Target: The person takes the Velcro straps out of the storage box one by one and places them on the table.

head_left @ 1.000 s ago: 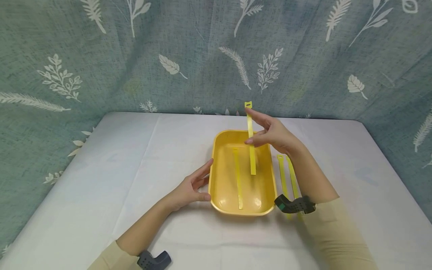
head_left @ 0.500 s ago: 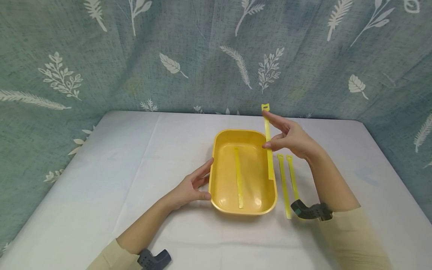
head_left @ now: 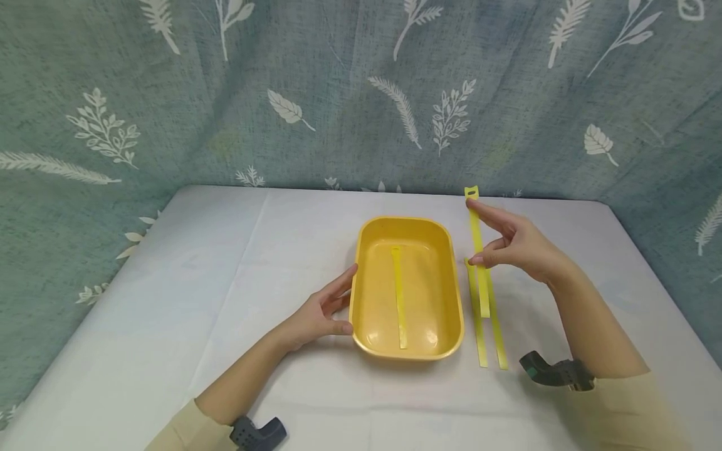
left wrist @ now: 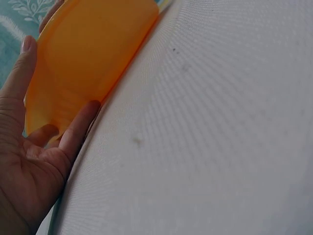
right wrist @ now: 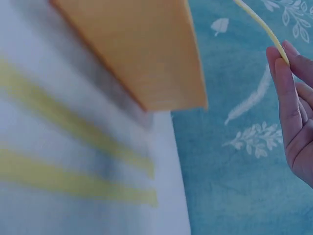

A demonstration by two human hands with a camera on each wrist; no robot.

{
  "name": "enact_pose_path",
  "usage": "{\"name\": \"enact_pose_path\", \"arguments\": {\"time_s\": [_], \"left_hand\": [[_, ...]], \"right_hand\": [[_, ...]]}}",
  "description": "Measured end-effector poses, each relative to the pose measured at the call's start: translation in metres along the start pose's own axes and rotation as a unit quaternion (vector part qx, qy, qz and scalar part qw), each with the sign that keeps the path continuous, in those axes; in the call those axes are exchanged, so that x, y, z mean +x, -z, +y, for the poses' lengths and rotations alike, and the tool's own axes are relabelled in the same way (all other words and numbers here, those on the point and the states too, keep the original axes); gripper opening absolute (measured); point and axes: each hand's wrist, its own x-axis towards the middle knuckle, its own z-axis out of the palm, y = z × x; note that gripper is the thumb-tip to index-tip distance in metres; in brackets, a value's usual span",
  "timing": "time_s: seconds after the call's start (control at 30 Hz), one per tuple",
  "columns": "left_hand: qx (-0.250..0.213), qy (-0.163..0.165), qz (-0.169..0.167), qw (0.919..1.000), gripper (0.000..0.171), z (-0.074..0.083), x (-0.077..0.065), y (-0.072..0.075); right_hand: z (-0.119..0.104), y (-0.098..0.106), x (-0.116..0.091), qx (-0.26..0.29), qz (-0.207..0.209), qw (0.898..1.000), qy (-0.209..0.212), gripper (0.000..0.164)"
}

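Note:
My right hand [head_left: 516, 247] pinches a yellow cable tie [head_left: 475, 227] between thumb and fingers, its slotted head up and its tail hanging down. In the right wrist view the held cable tie bends away from the fingertips [right wrist: 282, 71]. Below and behind it, two more cable ties lie side by side on the table, a left one [head_left: 478, 335] and a right one [head_left: 499, 338]. My left hand [head_left: 313, 319] rests its spread fingers and thumb against the left side of a yellow plastic tray [head_left: 433, 288]. Inside the tray lies one cable tie [head_left: 399, 297], lengthwise.
A white cloth covers the table [head_left: 271, 250]. Behind its far edge hangs a green-blue curtain [head_left: 338, 94] with white leaf prints. Dark wrist cameras are worn on the left wrist [head_left: 256, 434] and the right wrist [head_left: 555, 371].
My right hand has moved right and slightly nearer, carrying the cable tie from above the tray to above the two on the table. The left hand and tray have stayed still.

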Motion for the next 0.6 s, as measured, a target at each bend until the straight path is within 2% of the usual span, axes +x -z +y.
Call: {"name": "enact_pose_path", "arguments": {"time_s": [0.17, 0.43, 0.6], "left_hand": [[-0.004, 0.000, 0.000, 1.0000, 0.106, -0.001, 0.000, 0.000], [-0.006, -0.004, -0.001, 1.0000, 0.107, -0.003, 0.000, 0.000], [-0.003, 0.005, 0.001, 1.0000, 0.109, 0.000, 0.000, 0.000]], "right_hand": [[0.010, 0.008, -0.013, -0.024, 0.006, 1.000, -0.020, 0.090], [0.029, 0.016, -0.035, -0.060, -0.008, 0.998, -0.022, 0.087], [0.039, 0.019, -0.048, -0.060, -0.026, 0.998, -0.013, 0.085]]}}
